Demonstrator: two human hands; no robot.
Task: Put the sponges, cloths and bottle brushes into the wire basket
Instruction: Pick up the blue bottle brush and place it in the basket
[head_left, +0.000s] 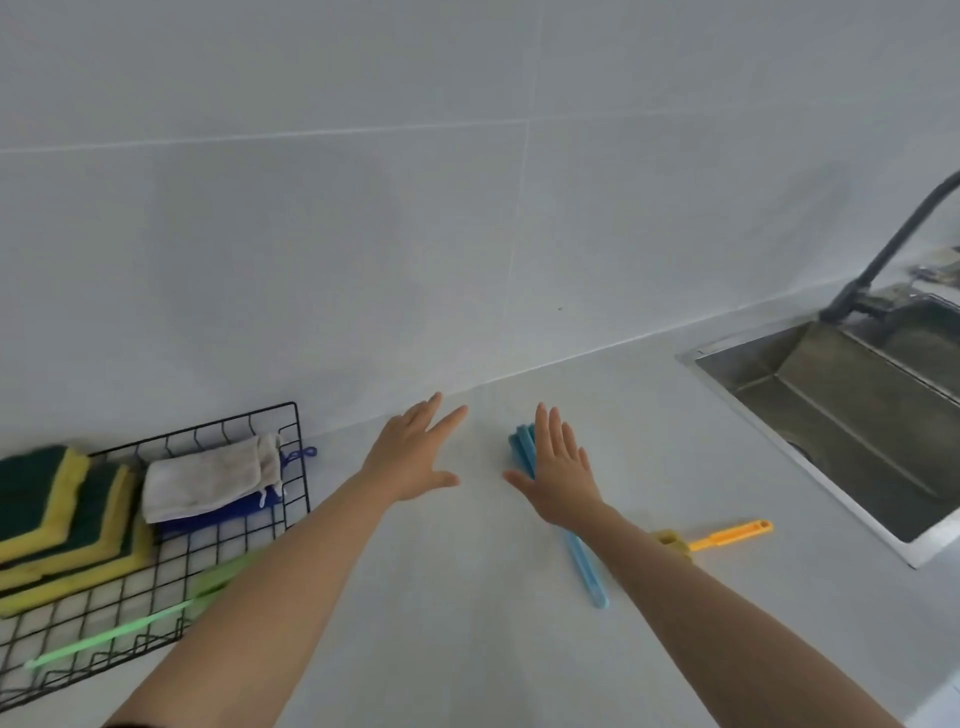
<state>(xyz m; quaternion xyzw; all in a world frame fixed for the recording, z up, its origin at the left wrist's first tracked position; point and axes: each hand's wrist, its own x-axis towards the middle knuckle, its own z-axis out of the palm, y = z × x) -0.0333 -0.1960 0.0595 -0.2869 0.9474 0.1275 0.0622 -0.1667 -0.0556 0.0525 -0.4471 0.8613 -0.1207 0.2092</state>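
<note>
A pale grey countertop (467, 597) meets a wall of large light grey tiles (363, 208); at right, a stainless steel sink (831, 410) sits beneath a dark curved tap (893, 244).

Grey counter (467, 597) with wire basket (291, 467), blue brush (587, 571), yellow brush (727, 535).

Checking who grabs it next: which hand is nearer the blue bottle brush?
Right. The right hand hovers open over the blue bottle brush, covering its head. The left hand is open, off to its left, apart.
</note>
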